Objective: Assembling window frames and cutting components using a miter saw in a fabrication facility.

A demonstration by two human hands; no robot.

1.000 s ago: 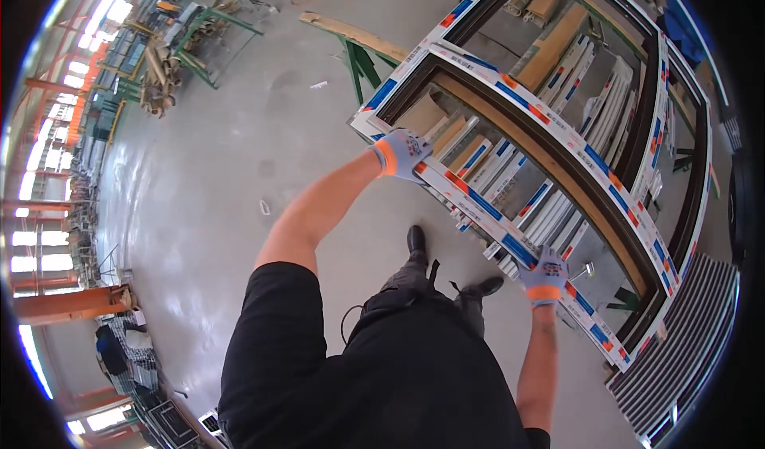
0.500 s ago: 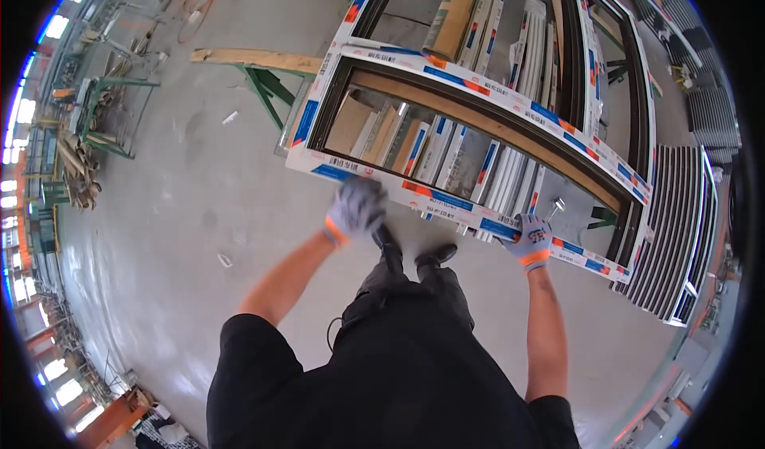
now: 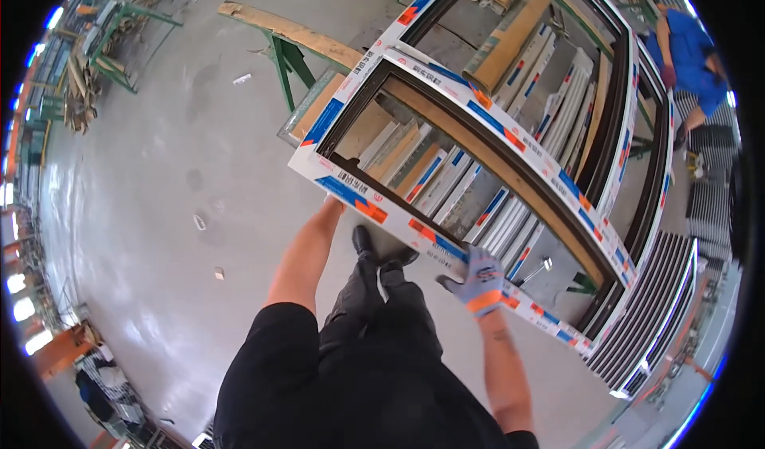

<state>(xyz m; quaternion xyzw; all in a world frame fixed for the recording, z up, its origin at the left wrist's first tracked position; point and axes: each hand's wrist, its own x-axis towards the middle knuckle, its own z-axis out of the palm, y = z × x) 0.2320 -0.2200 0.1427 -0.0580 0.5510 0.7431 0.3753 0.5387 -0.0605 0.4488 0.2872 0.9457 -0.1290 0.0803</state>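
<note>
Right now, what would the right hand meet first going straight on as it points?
Beyond the near rail it overlaps, the right hand would probably meet the frame's crossbar, though depth and any glass are unclear.

Trestle (image 3: 292, 58), green, wooden-topped, eleven o'clock: ran beneath the taped frame (image 3: 532, 152) at two o'clock. Floor (image 3: 151, 186), grey: held pale scraps (image 3: 219, 274), eight and nine o'clock.
</note>
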